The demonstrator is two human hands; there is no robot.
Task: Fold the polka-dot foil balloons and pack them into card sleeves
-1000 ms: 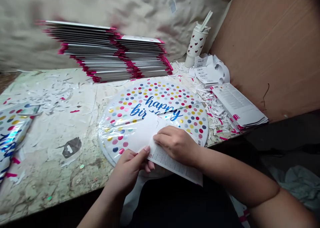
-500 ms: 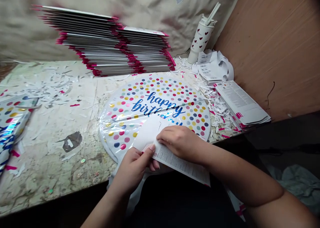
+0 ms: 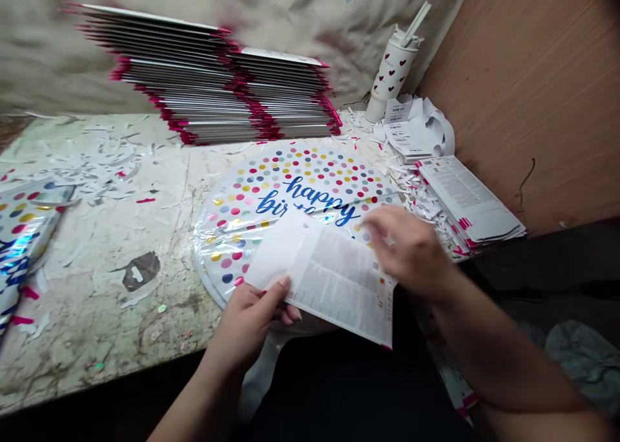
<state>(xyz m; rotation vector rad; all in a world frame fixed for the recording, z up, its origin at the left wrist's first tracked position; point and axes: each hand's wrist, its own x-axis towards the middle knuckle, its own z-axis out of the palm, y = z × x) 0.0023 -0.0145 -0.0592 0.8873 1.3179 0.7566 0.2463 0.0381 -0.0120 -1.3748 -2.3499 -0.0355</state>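
Note:
A round foil balloon (image 3: 300, 196) lies flat on the table under clear plastic, with coloured dots and blue "happy birthday" lettering. Over its lower half sits a white printed card (image 3: 334, 277), partly folded, with a plain flap on the left and small text on the right. My left hand (image 3: 247, 322) pinches the card's lower edge. My right hand (image 3: 407, 251) is blurred, hovering just off the card's upper right corner with its fingers apart and holding nothing. The card hides the balloon's lower lettering.
Two tall stacks of flat packages with pink edges (image 3: 203, 73) stand at the back. On the right are a white heart-patterned tumbler (image 3: 390, 77), barcode label sheets (image 3: 407, 128) and a stack of printed cards (image 3: 469, 199). Paper scraps litter the table (image 3: 97, 338); another foil balloon (image 3: 24, 235) lies left.
My right hand has let go of the card and moved up and right. The card has opened out flat over the balloon, showing more printed text. The view has shifted slightly.

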